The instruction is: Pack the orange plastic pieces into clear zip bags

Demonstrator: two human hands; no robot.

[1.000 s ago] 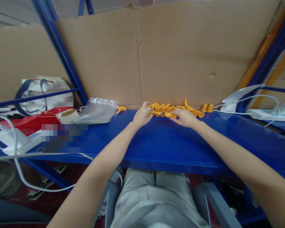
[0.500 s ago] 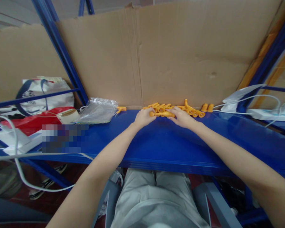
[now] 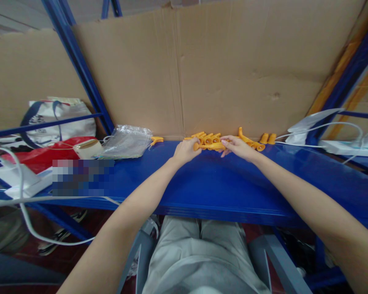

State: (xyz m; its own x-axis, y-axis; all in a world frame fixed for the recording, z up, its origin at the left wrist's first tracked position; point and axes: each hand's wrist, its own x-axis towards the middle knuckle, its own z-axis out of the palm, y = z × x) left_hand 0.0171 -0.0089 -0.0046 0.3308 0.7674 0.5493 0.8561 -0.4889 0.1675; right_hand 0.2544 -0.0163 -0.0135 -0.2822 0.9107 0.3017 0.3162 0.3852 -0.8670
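My left hand [image 3: 185, 151] is closed around the left end of a yellow plastic piece [image 3: 214, 146], long and tube-like with a round knob-like end. At its right end, the thumb and fingers of my right hand [image 3: 237, 148] are closed, some fingertips curling below it. The piece lies level between both hands, close above the blue shelf. Right behind it is a row of similar yellow pieces [image 3: 207, 141], round open ends facing me. More yellow pieces [image 3: 260, 147] lie to the right of my right hand, partly hidden by it.
Two short yellow caps [image 3: 264, 138] stand farther right. A forked yellow piece [image 3: 157, 140] and clear plastic bags [image 3: 125, 141] lie left on the blue shelf [image 3: 214, 183]. A cardboard sheet [image 3: 217, 73] rises behind. White cables [image 3: 21, 212] hang at the left; a power strip [image 3: 349, 148] lies right.
My right hand has shifted slightly right and turned, its fingers now showing below the right end of the yellow piece. My left hand stays in place.
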